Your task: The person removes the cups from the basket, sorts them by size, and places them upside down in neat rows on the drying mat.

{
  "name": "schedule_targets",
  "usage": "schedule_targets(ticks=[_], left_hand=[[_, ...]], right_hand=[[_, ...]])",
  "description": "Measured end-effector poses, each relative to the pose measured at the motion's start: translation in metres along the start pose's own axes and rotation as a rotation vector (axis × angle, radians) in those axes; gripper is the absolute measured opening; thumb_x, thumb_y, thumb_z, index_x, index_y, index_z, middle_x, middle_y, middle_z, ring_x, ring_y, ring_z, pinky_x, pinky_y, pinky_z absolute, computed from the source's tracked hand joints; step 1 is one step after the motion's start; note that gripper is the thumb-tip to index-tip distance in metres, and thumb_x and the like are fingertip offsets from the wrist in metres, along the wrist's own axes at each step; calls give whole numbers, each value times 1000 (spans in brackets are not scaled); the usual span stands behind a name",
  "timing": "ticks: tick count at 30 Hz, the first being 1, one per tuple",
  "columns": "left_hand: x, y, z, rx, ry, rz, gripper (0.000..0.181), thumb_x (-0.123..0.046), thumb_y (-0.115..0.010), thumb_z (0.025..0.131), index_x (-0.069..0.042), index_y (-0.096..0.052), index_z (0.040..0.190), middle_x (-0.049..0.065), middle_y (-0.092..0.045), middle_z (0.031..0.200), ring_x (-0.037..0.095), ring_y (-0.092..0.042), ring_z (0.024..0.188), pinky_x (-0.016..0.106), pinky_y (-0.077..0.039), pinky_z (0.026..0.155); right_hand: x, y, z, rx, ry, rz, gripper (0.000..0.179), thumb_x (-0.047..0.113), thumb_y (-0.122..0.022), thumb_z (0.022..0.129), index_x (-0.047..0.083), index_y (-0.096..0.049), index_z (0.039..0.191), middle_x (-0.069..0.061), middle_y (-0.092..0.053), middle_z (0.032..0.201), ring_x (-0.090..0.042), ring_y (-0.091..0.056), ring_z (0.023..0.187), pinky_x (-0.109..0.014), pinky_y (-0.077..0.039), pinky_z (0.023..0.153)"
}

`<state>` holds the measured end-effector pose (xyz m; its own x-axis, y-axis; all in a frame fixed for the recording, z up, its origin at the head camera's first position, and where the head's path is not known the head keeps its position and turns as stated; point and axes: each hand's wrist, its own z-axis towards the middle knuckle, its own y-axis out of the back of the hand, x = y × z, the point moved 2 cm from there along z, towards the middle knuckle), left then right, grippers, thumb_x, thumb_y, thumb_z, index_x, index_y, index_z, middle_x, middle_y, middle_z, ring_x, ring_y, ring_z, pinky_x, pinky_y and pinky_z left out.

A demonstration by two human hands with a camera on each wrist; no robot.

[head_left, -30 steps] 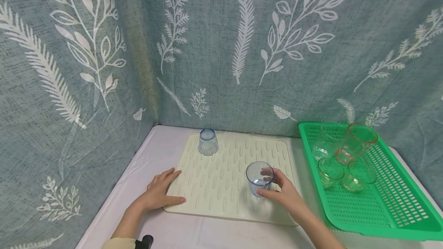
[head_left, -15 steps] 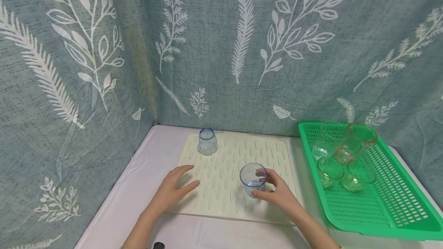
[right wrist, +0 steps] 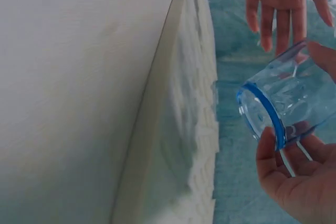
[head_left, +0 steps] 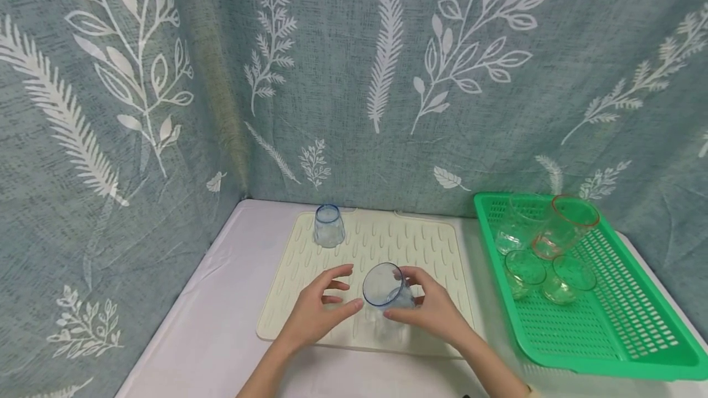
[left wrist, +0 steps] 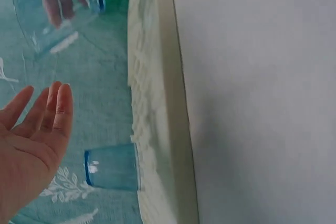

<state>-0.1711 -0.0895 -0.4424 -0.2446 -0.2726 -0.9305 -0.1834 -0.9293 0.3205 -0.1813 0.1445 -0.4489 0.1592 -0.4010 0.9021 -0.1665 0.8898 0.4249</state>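
Note:
A clear glass tumbler with a thin blue rim (head_left: 383,286) is raised over the cream drying mat (head_left: 442,324). My right hand (head_left: 434,309) grips it from the right side, fingers and thumb around its wall. The tumbler leans, its mouth tipped toward my left hand. In the right wrist view, the thick blue base (right wrist: 268,109) of the tumbler points toward the mat. My left hand (head_left: 318,312) hovers just left of the mouth with fingers spread and holds nothing. Farther back on the mat, another blue-tinted tumbler (head_left: 329,228) stands upside down.
On the right, a green plastic basket (head_left: 608,370) contains several upright glasses, including a tall red-rimmed glass (head_left: 566,226) and a short greenish glass (head_left: 524,272). A patterned curtain (head_left: 343,78) hangs behind the white table (head_left: 204,312).
My left hand has lifted off the mat's left edge and moved right, close to the tumbler. My right hand has carried the tumbler left and tilted it toward the left hand.

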Motion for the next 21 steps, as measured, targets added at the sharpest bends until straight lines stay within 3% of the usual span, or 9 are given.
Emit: schedule_targets(ticks=[7,15,21], left_hand=[[-5,-15,2,10,-4,0,66,-27,-82,80,-23,-52,139,-6,-54,135,19,-56,113,33,-52,88],[-7,-23,3,18,-14,17,68,-33,-83,77,-23,-53,137,1,-56,131,25,-56,111,35,-53,85],[-7,-25,3,24,-19,18,67,-33,-84,76,-19,-55,135,5,-59,126,26,-57,109,34,-54,82]], right_hand=[[11,-6,-2,17,98,-174,72,31,-92,65,16,-58,128,3,-58,121,-16,-55,102,-27,-52,73],[19,-8,-5,3,213,-326,69,36,-90,67,18,-60,126,6,-59,123,-19,-52,113,-43,-48,87],[21,-10,-8,15,219,-352,69,36,-89,67,16,-60,126,2,-58,126,-22,-51,116,-46,-47,89]])
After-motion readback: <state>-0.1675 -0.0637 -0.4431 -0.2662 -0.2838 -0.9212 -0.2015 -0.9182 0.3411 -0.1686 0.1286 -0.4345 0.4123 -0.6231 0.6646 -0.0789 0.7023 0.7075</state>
